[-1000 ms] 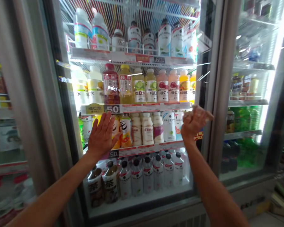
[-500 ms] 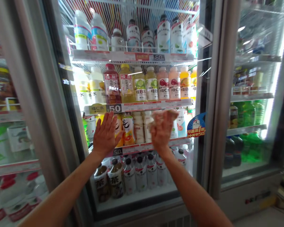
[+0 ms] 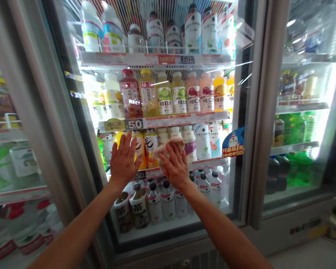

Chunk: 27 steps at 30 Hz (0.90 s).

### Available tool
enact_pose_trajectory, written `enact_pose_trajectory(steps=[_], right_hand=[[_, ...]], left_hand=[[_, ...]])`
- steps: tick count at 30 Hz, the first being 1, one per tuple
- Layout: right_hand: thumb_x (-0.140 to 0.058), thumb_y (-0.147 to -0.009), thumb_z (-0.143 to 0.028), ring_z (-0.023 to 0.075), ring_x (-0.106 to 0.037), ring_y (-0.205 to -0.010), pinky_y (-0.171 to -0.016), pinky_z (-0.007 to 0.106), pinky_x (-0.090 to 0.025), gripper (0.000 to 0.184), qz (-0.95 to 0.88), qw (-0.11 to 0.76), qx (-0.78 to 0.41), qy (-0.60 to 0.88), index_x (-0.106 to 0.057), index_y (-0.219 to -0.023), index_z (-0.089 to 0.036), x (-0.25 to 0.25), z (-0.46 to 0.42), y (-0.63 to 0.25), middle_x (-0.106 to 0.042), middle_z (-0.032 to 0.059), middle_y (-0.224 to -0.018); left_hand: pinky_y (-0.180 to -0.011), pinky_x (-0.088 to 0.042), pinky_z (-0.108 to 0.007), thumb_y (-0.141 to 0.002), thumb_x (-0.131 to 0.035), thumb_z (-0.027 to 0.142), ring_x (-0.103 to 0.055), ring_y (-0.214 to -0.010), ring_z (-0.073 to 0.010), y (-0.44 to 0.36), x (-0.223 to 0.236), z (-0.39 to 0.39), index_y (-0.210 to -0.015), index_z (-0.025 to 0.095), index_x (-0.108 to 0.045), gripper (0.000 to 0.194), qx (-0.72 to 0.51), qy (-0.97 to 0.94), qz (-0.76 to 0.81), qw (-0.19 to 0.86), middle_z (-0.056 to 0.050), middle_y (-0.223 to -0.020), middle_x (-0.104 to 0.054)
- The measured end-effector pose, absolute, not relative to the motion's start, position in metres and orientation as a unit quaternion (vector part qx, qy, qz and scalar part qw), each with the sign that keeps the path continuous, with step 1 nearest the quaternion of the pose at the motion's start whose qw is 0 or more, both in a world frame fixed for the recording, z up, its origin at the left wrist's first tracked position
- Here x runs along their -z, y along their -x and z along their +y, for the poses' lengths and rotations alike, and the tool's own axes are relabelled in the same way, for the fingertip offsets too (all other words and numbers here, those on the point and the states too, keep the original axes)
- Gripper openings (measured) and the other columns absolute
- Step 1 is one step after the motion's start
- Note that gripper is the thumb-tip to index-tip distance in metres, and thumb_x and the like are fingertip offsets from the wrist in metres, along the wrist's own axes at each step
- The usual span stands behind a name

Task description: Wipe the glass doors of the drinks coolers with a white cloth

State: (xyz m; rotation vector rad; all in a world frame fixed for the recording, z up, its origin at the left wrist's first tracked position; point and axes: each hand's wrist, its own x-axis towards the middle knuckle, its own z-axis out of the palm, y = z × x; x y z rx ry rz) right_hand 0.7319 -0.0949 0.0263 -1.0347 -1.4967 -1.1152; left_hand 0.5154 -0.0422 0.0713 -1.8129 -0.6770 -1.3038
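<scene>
A pale pinkish cloth (image 3: 170, 145) lies under the fingers of my right hand (image 3: 176, 164), which presses it against the glass door (image 3: 184, 231) of a drinks fridge. Part of the cloth sticks out beyond the fingertips. To its left, my left hand (image 3: 125, 158) rests flat on the same glass with its fingers stretched and nothing in it. Behind the glass, around both hands, stand yellow-orange cans (image 3: 150, 144), pale bottles and a white bottle with a purple label (image 3: 190, 144).
Shelves of bottled drinks (image 3: 165, 93) fill the fridge above and below my hands. A blue and orange sticker (image 3: 234, 143) is on the door's right side. Metal door frames (image 3: 264, 112) stand left and right, with more glass-fronted fridges beyond them.
My right hand has swept the cloth left and slightly down across the glass, closer to my left hand. The left hand stays almost where it was. The view has shifted slightly.
</scene>
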Motion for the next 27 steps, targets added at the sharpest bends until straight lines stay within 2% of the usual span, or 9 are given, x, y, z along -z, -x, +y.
enact_pose_trajectory(steps=[2, 7, 11, 13, 16, 19, 21, 24, 27], right_hand=[[-0.049, -0.082, -0.028, 0.0220, -0.024, -0.135, -0.109, 0.047, -0.023, 0.046, -0.597, 0.473, 0.479, 0.436, -0.043, -0.127, -0.034, -0.019, -0.099, -0.747, -0.030, 0.0000, -0.145], [-0.041, -0.084, -0.022, 0.0292, -0.019, -0.136, -0.103, 0.058, -0.025, 0.049, -0.380, 0.602, 0.470, 0.522, -0.036, -0.134, -0.023, -0.015, -0.105, -0.800, -0.023, 0.0116, -0.147], [-0.048, -0.082, -0.023, 0.0250, -0.021, -0.136, -0.106, 0.048, -0.027, 0.048, -0.560, 0.511, 0.465, 0.457, -0.043, -0.129, -0.028, -0.003, -0.105, -0.761, -0.024, 0.0055, -0.148], [-0.050, -0.081, -0.026, 0.0232, -0.025, -0.135, -0.108, 0.048, -0.023, 0.043, -0.602, 0.471, 0.473, 0.438, -0.048, -0.124, -0.032, 0.004, -0.106, -0.757, -0.029, 0.0021, -0.146], [-0.045, -0.083, -0.027, 0.0264, -0.024, -0.135, -0.106, 0.056, -0.020, 0.044, -0.492, 0.533, 0.487, 0.487, -0.046, -0.126, -0.029, 0.002, -0.107, -0.786, -0.030, 0.0066, -0.145], [-0.040, -0.084, -0.024, 0.0289, -0.020, -0.136, -0.103, 0.058, -0.024, 0.050, -0.407, 0.588, 0.471, 0.517, -0.036, -0.134, -0.023, -0.007, -0.104, -0.792, -0.026, 0.0118, -0.146], [-0.041, -0.084, -0.024, 0.0280, -0.019, -0.136, -0.104, 0.055, -0.025, 0.051, -0.459, 0.569, 0.468, 0.496, -0.035, -0.134, -0.024, -0.009, -0.100, -0.767, -0.023, 0.0097, -0.147], [-0.048, -0.082, -0.029, 0.0233, -0.022, -0.136, -0.107, 0.047, -0.025, 0.048, -0.609, 0.459, 0.477, 0.436, -0.041, -0.129, -0.032, -0.006, -0.097, -0.731, -0.027, 0.0025, -0.146], [-0.047, -0.083, -0.030, 0.0229, -0.025, -0.134, -0.108, 0.051, -0.022, 0.047, -0.602, 0.443, 0.500, 0.437, -0.040, -0.129, -0.035, -0.011, -0.099, -0.748, -0.031, 0.0014, -0.144]], left_hand=[[-0.110, -0.014, -0.044, -0.085, -0.047, 0.030, -0.018, -0.136, -0.0226, -0.516, -0.069, -0.043, -0.141, 0.025, -0.014, 0.066, 0.517, 0.715, -0.264, 0.389, -0.006, -0.147, -0.021], [-0.111, -0.012, -0.046, -0.085, -0.044, 0.027, -0.015, -0.136, -0.0224, -0.520, -0.061, -0.044, -0.141, 0.026, -0.013, 0.065, 0.534, 0.710, -0.274, 0.368, -0.005, -0.147, -0.018], [-0.110, -0.014, -0.046, -0.084, -0.046, 0.027, -0.016, -0.136, -0.0229, -0.519, -0.059, -0.043, -0.141, 0.025, -0.013, 0.066, 0.531, 0.706, -0.279, 0.377, -0.006, -0.147, -0.020], [-0.110, -0.015, -0.046, -0.084, -0.046, 0.027, -0.017, -0.136, -0.0229, -0.518, -0.057, -0.043, -0.141, 0.025, -0.014, 0.066, 0.529, 0.707, -0.275, 0.379, -0.006, -0.147, -0.019], [-0.110, -0.014, -0.046, -0.084, -0.046, 0.026, -0.017, -0.136, -0.0226, -0.519, -0.050, -0.046, -0.141, 0.025, -0.013, 0.066, 0.532, 0.708, -0.272, 0.376, -0.005, -0.147, -0.017], [-0.111, -0.013, -0.047, -0.084, -0.045, 0.024, -0.015, -0.136, -0.0220, -0.522, -0.045, -0.049, -0.141, 0.025, -0.011, 0.067, 0.540, 0.703, -0.279, 0.369, -0.004, -0.147, -0.015], [-0.111, -0.013, -0.047, -0.084, -0.046, 0.024, -0.014, -0.136, -0.0218, -0.523, -0.044, -0.049, -0.142, 0.025, -0.010, 0.068, 0.538, 0.702, -0.284, 0.371, -0.004, -0.147, -0.014], [-0.111, -0.014, -0.046, -0.084, -0.047, 0.024, -0.015, -0.136, -0.0217, -0.521, -0.044, -0.048, -0.142, 0.024, -0.010, 0.069, 0.532, 0.701, -0.286, 0.380, -0.005, -0.147, -0.015], [-0.111, -0.014, -0.046, -0.084, -0.046, 0.025, -0.015, -0.136, -0.0212, -0.520, -0.044, -0.048, -0.142, 0.024, -0.011, 0.068, 0.533, 0.701, -0.282, 0.381, -0.005, -0.147, -0.016]])
